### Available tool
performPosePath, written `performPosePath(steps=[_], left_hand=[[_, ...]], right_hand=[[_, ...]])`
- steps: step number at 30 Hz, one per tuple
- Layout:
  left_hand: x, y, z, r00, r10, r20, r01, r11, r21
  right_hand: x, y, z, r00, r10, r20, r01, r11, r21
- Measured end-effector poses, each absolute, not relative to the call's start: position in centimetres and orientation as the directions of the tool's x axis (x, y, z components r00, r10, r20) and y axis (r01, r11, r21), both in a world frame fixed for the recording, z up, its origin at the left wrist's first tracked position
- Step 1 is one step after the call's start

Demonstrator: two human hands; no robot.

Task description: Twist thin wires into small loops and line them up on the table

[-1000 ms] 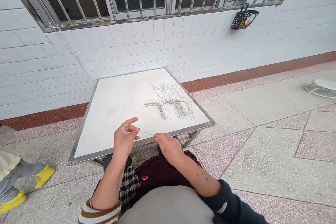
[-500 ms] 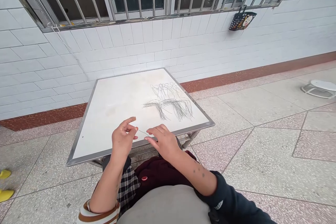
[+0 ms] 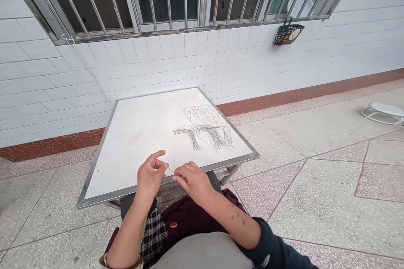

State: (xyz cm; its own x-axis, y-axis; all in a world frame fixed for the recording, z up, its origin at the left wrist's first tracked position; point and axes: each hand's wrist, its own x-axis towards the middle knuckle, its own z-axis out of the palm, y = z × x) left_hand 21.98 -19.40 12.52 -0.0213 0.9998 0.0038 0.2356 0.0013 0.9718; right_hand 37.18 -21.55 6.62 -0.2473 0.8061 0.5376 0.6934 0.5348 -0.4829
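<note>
My left hand [image 3: 150,176] pinches one end of a thin dark wire [image 3: 171,170] between thumb and index finger, above the near edge of the white table [image 3: 135,126]. The wire's other end runs to my right hand [image 3: 195,183], whose thumb and fingers are closed on it. On the table's right half lie a bunch of long dark wires [image 3: 216,134] and, behind them, several wires bent into loops with crossed tails [image 3: 197,113].
The table's metal rim stands near a white tiled wall [image 3: 158,67] with a barred window above. A patterned bag [image 3: 287,34] hangs from the window ledge. A white stool [image 3: 386,110] is on the floor at the far right.
The view has tilted up slightly, so the table and hands sit lower. My right hand's thumb and fingers have come closer together on the wire, nearer to my left hand.
</note>
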Motion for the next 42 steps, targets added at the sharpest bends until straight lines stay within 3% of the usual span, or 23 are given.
performPosePath(steps=[5,9,19,25,33,37,42], left_hand=[[22.2,-19.4,11.8,0.098,0.995,-0.017,0.248,-0.008,0.969],[21.8,-19.8,11.5,0.176,0.982,0.066,0.229,-0.106,0.968],[22.1,-20.1,11.7,0.214,0.977,0.022,0.188,-0.063,0.98],[22.6,-20.2,11.6,0.237,0.971,-0.04,0.059,0.026,0.998],[22.0,-20.4,11.5,0.324,0.912,-0.252,-0.035,0.278,0.96],[22.1,-20.5,11.5,0.362,0.89,-0.278,0.023,0.289,0.957],[21.8,-20.1,11.1,0.411,0.882,-0.231,0.223,0.149,0.963]], right_hand=[[37.1,-21.3,6.6,-0.151,0.852,0.502,0.557,0.493,-0.668],[37.5,-21.4,6.7,-0.06,0.888,0.455,0.48,0.426,-0.767],[37.6,-20.9,7.9,-0.057,0.963,0.264,0.099,0.268,-0.958],[37.8,-20.5,7.8,-0.009,0.99,0.143,-0.001,0.143,-0.99],[39.3,-19.3,6.4,0.052,0.999,-0.011,-0.322,0.006,-0.947],[39.5,-19.3,6.1,0.057,0.998,-0.037,-0.356,-0.014,-0.934],[40.2,-19.3,5.6,-0.005,0.999,-0.048,-0.32,-0.048,-0.946]])
